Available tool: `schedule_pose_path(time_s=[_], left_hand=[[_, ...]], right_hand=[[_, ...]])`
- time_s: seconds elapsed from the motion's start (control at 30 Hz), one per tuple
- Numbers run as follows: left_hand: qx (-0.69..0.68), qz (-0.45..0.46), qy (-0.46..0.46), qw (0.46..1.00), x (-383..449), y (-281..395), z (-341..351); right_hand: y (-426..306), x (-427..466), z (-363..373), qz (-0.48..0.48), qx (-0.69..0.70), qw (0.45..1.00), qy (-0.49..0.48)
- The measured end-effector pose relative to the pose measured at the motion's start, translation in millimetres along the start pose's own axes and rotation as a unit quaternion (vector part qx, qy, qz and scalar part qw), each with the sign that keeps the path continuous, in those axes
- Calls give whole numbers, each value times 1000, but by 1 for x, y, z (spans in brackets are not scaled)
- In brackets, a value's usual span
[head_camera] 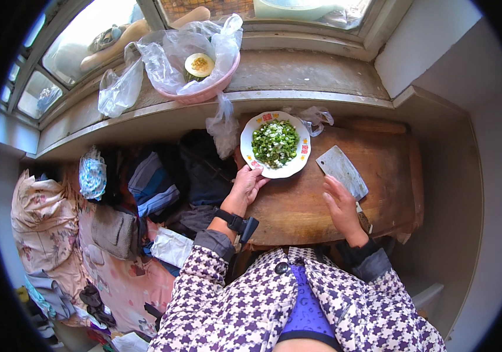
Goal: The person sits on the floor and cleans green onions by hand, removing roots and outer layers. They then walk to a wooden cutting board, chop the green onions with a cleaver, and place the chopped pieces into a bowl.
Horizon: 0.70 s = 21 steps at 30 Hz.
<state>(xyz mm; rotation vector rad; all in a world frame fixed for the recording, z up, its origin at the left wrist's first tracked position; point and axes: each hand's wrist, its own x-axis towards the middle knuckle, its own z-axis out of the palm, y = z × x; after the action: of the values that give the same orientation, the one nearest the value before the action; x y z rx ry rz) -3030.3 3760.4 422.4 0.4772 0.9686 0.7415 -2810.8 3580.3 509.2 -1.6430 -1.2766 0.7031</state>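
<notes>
My left hand (249, 185) grips the near-left rim of a white scalloped plate (251, 130) with red and yellow motifs. Chopped green onions (276, 143), green with white pieces on top, are heaped in its middle. The plate is over the back left part of a wooden board (295, 211); whether it rests there or is lifted I cannot tell. To the right, my right hand (341, 204) is held with its fingers together and nothing seen in it. Close beside it a cleaver (343, 169) lies flat on the board, its handle (364, 218) partly hidden behind that hand.
On the windowsill (304, 72) stands a pink basket (207, 92) lined with a plastic bag, holding a cut pale vegetable (199, 64). A plastic bag (223, 127) hangs below it; another (314, 118) lies behind the plate. Folded clothes (152, 180) and bedding (123, 281) fill the left.
</notes>
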Motion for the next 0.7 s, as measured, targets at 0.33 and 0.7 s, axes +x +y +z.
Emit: schedule_pose_path(time_s=[0.33,0.7], left_hand=[[104,92,20,990,-18,-11,-4],[163,39,-54,984,-68,-21,-9]], right_hand=[[-12,-82,-41,83,10,994,73],[-3,-56,-14,34,10,990,134]])
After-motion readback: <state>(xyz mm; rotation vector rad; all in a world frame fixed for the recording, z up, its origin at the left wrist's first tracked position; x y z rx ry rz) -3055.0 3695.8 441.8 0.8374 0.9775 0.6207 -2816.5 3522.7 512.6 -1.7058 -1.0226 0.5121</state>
